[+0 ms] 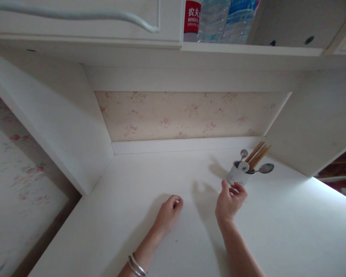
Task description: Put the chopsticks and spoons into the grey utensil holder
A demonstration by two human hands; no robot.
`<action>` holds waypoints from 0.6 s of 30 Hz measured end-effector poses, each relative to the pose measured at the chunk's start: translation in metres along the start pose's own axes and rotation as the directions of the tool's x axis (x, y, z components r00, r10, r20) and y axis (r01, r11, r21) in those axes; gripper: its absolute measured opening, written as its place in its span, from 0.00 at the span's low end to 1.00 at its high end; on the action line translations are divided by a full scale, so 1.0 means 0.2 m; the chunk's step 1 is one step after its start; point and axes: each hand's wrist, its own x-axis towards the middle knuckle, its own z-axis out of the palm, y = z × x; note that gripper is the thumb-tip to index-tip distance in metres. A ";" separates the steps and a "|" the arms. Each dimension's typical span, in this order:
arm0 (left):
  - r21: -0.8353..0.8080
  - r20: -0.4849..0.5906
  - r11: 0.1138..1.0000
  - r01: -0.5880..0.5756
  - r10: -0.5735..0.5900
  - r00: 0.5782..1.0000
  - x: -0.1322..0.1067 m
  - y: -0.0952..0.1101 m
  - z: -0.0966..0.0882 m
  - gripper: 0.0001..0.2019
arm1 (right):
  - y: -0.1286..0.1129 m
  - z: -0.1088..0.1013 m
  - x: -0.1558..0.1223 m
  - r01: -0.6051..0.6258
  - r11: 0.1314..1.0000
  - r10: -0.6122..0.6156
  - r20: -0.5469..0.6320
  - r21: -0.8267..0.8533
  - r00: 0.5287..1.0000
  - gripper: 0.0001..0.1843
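Observation:
A white utensil holder (236, 175) with small holes in its side stands toward the back right of the white tabletop. In it are several wooden chopsticks (258, 156), a metal spoon (266, 168) leaning out to the right, a smaller spoon (243, 153) and a white spoon (243, 166) with a blue mark. Just in front of the holder is my right hand (230, 200), thumb and fingers apart, with nothing seen in it; whether it touches the holder I cannot tell. My left hand (168, 213) is over the middle of the table, fingers curled toward the thumb, nothing visible inside.
Above the white tabletop (150, 173) hangs a cabinet (75, 29) with a long handle. Its open shelf (253, 49) holds several water bottles (213, 21). Side panels (54, 107) bound the space left and right, and a floral back wall (187, 115) closes it behind.

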 end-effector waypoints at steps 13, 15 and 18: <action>-0.021 0.012 1.000 0.018 -0.018 1.000 0.00 -0.01 0.01 0.18 | 0.22 -0.11 0.40 0.110 0.923 -0.147 -0.073 -0.369 0.986 0.59; -0.027 0.017 0.999 0.022 -0.021 1.000 0.00 0.00 0.01 0.18 | 0.24 -0.10 0.42 0.127 0.931 -0.150 -0.042 -0.343 0.988 0.59; -0.036 0.013 0.999 0.024 -0.024 1.000 0.00 0.00 0.01 0.17 | 0.26 -0.09 0.46 0.101 0.942 -0.109 -0.006 -0.319 0.994 0.60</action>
